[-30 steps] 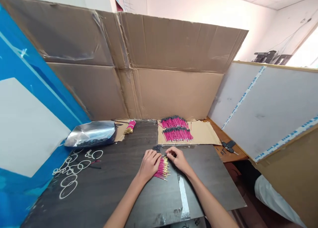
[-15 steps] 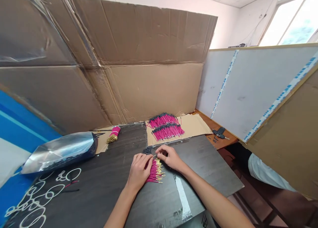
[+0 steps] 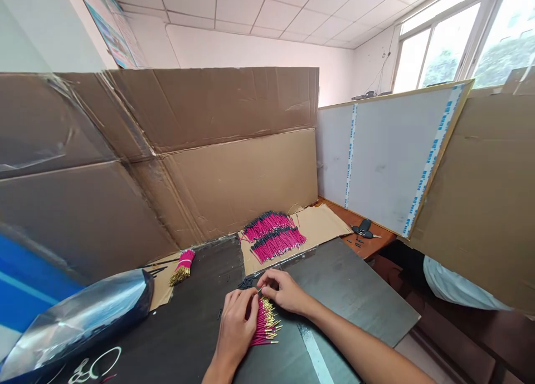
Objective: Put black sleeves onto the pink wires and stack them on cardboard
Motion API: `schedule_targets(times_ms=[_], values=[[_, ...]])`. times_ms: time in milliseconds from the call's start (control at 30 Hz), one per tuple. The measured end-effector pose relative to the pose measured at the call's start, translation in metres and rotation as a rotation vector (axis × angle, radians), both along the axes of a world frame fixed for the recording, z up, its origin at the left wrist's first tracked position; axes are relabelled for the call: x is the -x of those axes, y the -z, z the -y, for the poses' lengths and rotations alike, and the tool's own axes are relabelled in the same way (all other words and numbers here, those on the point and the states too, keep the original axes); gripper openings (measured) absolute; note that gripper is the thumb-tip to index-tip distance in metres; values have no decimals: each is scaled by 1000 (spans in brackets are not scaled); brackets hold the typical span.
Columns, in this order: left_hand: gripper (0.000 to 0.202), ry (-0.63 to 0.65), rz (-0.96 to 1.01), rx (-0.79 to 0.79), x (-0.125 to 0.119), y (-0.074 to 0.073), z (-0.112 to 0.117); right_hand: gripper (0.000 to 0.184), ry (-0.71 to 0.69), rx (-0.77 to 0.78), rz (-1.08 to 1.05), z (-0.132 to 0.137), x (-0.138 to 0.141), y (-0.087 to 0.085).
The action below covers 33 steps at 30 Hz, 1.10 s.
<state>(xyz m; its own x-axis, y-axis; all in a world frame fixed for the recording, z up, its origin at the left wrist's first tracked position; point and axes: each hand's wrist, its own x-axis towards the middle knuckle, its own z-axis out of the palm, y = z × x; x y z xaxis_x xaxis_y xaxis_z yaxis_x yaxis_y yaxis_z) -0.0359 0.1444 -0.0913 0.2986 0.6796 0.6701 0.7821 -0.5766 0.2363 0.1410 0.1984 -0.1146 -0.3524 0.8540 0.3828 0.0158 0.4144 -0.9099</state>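
Pink wires [image 3: 264, 324] w/ gold tips; dark woodgrain table [image 3: 188, 328]; brown cardboard [image 3: 234, 178]; silver bag [image 3: 79, 317].

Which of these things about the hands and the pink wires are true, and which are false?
1. The left hand lies on the pile of pink wires. True.
2. The right hand is far from that pile. False: it is at the pile's far end.
3. The rows of pink wires lie on a blue sheet. False: they lie on brown cardboard.
4. A silver bag lies at the left. True.
5. The tied bundle lies right of the hands. False: it lies left, near the bag.
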Motion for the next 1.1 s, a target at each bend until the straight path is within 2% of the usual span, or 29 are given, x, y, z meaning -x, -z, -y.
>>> schedule_targets(times_ms=[567, 767, 1100], values=[[14, 46, -77, -100, -2, -2, -9, 17, 75, -19, 26, -3, -4, -6], [14, 48, -77, -104, -5, -3, -7, 16, 42, -5, 31, -3, -5, -4], [15, 0, -51, -42, -11, 3, 0, 12, -23, 18, 70, -2, -12, 0]])
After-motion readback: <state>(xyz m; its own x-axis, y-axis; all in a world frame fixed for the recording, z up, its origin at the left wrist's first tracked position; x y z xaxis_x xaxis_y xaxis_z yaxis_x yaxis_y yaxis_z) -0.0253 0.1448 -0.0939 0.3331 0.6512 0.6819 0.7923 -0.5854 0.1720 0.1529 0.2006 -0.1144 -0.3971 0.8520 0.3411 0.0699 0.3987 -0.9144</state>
